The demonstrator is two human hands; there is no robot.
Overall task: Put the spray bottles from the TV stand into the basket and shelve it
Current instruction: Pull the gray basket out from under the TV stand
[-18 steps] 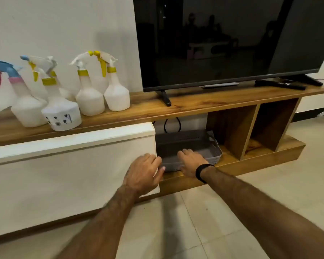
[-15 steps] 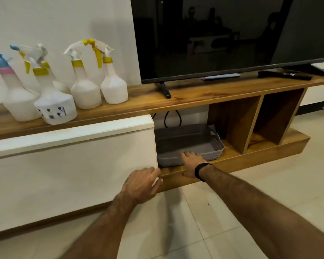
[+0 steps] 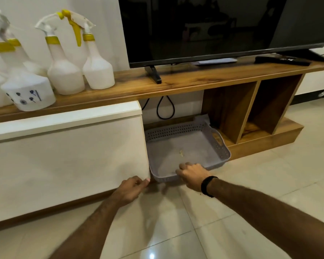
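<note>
Several white spray bottles with yellow collars (image 3: 64, 71) stand on the left of the wooden TV stand (image 3: 185, 81); the front one (image 3: 28, 92) carries small dark flower prints. A grey perforated basket (image 3: 178, 146) sits half out of the open shelf, its front edge hanging over the floor, with nothing in it but a small scrap. My right hand (image 3: 192, 175), a black band on its wrist, grips the basket's front rim. My left hand (image 3: 132, 187) rests at the lower corner of the white cabinet front (image 3: 67, 156), fingers curled, holding nothing.
A large black TV (image 3: 213, 28) stands on the stand, with a remote (image 3: 282, 59) at the right. A black cable loop (image 3: 166, 109) hangs behind the basket. Two open wooden cubbies (image 3: 251, 109) lie to the right. Glossy beige tiles cover the floor (image 3: 176, 230).
The basket has slid forward out of the shelf with my right hand on its front rim. My left hand dropped from the basket's edge to the cabinet's lower corner. The view moved closer.
</note>
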